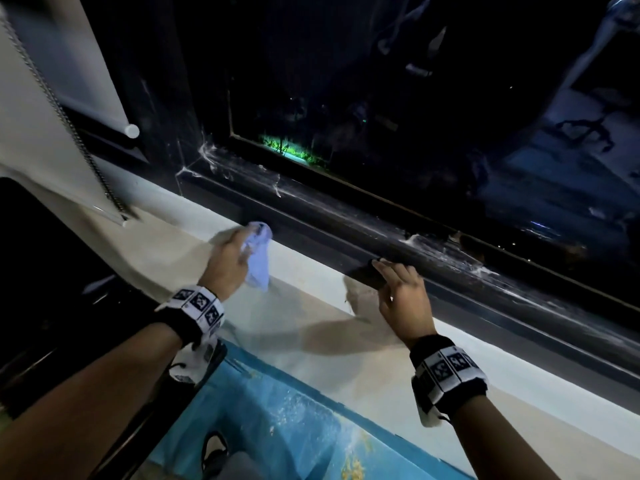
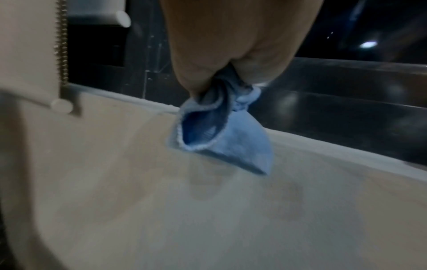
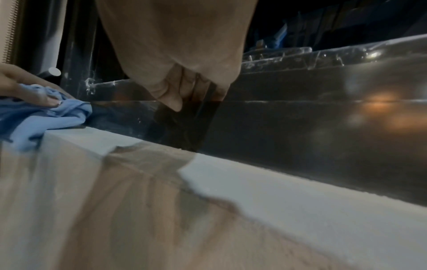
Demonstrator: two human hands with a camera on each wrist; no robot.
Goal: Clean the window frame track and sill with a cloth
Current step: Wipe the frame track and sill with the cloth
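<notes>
My left hand (image 1: 230, 252) grips a bunched light blue cloth (image 1: 258, 258) just above the pale window sill (image 1: 304, 327), close to the dark frame's inner edge. The cloth (image 2: 221, 133) hangs from my curled fingers, its lower fold near the sill (image 2: 161, 210). My right hand (image 1: 398, 282) rests with straight fingers on the lip of the black window frame track (image 1: 346, 216), which carries white cobwebs and dust. In the right wrist view the fingers (image 3: 175, 96) lie against the black frame (image 3: 300, 127), with the cloth (image 3: 46, 117) at far left.
A roller blind (image 1: 52, 109) with a bead chain (image 1: 69, 123) hangs at the left, its bottom bar near the sill's corner. Dark glass (image 1: 415, 98) lies beyond the track. Below the sill is a blue patterned surface (image 1: 294, 417); a dark object (image 1: 41, 271) stands at left.
</notes>
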